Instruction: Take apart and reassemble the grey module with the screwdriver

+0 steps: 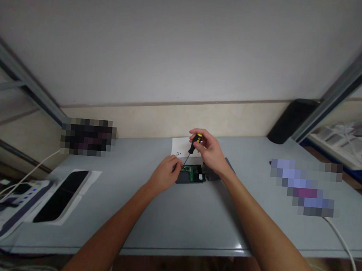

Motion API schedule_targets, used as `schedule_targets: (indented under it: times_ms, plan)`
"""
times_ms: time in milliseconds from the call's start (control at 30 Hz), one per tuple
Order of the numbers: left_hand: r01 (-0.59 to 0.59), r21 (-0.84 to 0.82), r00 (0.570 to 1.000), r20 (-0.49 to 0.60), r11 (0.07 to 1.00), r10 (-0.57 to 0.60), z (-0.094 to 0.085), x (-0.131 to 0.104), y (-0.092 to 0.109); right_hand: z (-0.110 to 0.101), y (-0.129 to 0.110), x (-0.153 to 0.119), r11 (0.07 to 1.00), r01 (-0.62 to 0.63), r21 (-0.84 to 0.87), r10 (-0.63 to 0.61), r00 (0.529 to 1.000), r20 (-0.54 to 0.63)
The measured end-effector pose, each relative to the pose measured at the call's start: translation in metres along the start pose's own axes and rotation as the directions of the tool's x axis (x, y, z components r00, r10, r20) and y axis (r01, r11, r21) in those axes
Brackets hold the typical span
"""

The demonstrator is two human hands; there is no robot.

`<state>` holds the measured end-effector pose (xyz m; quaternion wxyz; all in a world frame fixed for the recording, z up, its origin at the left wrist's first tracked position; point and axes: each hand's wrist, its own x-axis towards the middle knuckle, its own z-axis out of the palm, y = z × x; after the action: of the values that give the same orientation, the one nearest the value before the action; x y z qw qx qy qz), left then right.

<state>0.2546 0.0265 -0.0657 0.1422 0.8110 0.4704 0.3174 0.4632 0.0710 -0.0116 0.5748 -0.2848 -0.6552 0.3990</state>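
Observation:
Near the middle of the grey table (148, 229) lies a dark device (184, 177) with a green circuit board (193, 172) exposed. My right hand (209, 150) is closed round the black and yellow handle of a screwdriver (193, 146), which slants down to the left with its tip at the board's upper left. My left hand (165, 172) is closed at the device's left end, fingers beside the tip; a small dark part shows at its fingertips, too small to name. Behind the device, several tiny dark screws (178, 153) rest on white paper (176, 145). A dark grey panel (214, 173) lies partly under my right wrist.
A black phone (65, 195) lies on white paper at the left, beside a power strip (21, 208) with cables. A black cylinder (290, 121) stands at the back right. Blurred objects lie at left and right. A white cable (343, 240) crosses the right front edge.

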Motion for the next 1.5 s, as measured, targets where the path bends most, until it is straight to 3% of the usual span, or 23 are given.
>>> schedule_targets:
  times_ms: [133,367,600,800,933,1100,1333,1500]
  plan:
    - [-0.006,-0.004,1.0,-0.001,1.0,0.006,0.0,0.0,0.0001,0.0022,-0.0012,-0.0012,0.999,-0.015,0.049,0.013,0.999,0.037]
    - [-0.005,-0.02,1.0,-0.009,1.0,0.004,0.0003,-0.0005,-0.0014,0.0019,-0.0005,-0.002,0.998,0.0,-0.058,-0.001,1.0,-0.03]
    - [-0.006,-0.001,1.0,0.004,1.0,0.006,-0.0008,-0.0003,-0.0004,0.003,0.0005,-0.0015,0.999,-0.012,0.042,0.01,0.999,0.033]
    - [-0.009,-0.002,1.0,0.007,1.0,0.009,0.0003,-0.0007,-0.0014,0.003,-0.0016,-0.0027,0.996,0.024,-0.088,-0.029,0.998,-0.059]
    - [-0.011,-0.001,1.0,0.009,1.0,0.011,0.0007,-0.0007,-0.0028,0.0044,-0.0043,-0.0046,0.993,0.075,-0.093,-0.076,0.997,-0.004]
    - [-0.013,-0.006,1.0,0.004,1.0,0.013,0.0005,-0.0005,-0.0021,0.0089,-0.0072,-0.007,0.999,0.032,-0.027,-0.031,0.998,0.056]
    - [-0.016,-0.007,1.0,0.0,1.0,0.016,0.0005,-0.0013,-0.0005,0.0063,0.0003,-0.0042,0.993,0.049,-0.11,-0.064,0.989,-0.136]
    - [-0.006,0.0,1.0,0.007,1.0,0.006,0.0002,-0.0011,-0.0008,0.0033,0.0021,-0.0023,1.0,0.008,0.013,-0.007,0.997,-0.071]
